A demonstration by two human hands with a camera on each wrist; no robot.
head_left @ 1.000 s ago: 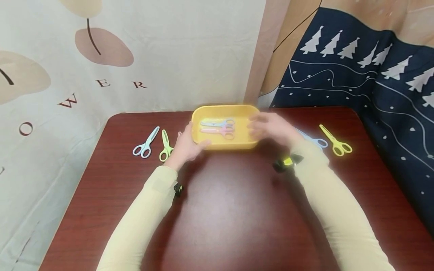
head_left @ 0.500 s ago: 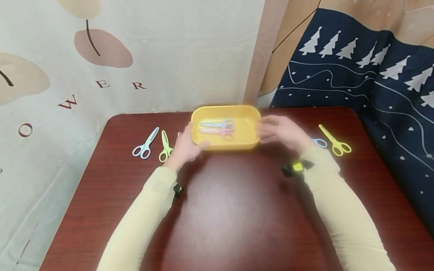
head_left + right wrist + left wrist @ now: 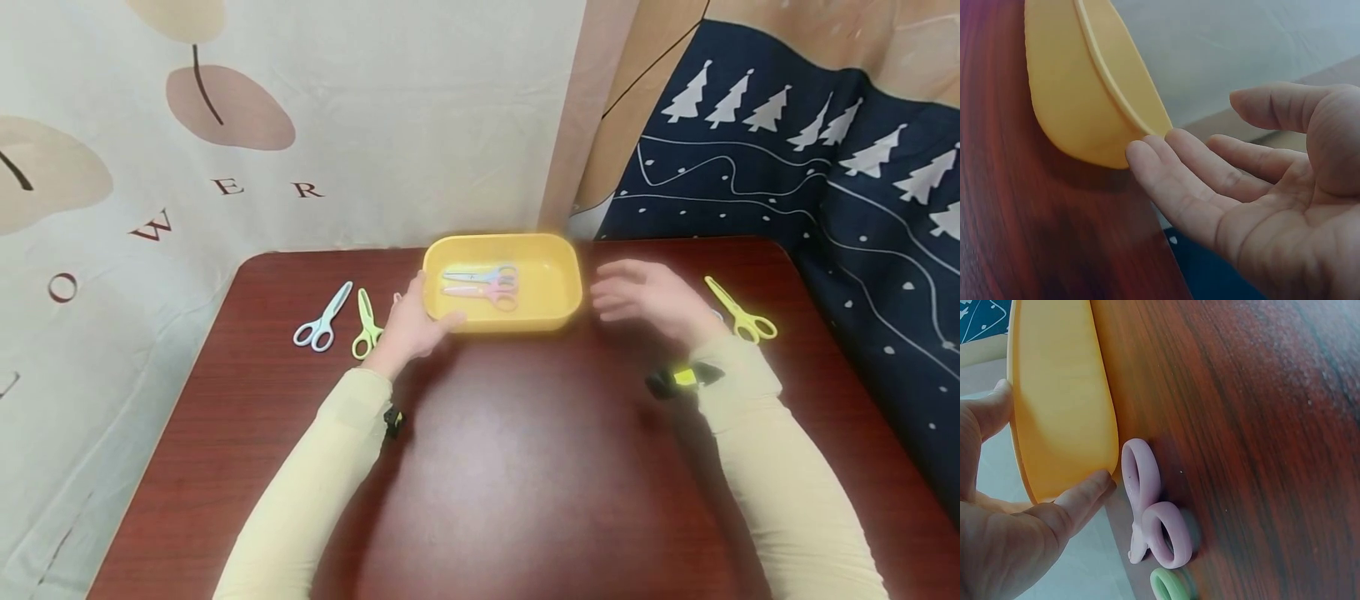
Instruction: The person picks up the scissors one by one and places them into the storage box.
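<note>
Head view: we see the yellow tray (image 3: 517, 325) between the hands, long axis left to right, its left end gripped by the left hand (image 3: 411, 327); the right hand (image 3: 651, 298), fingers extended (holding nothing), hangs just off its right end.

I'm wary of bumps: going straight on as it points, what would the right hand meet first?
Probably the yellow tray, at its right end, though the right hand might pass above its rim.
</note>
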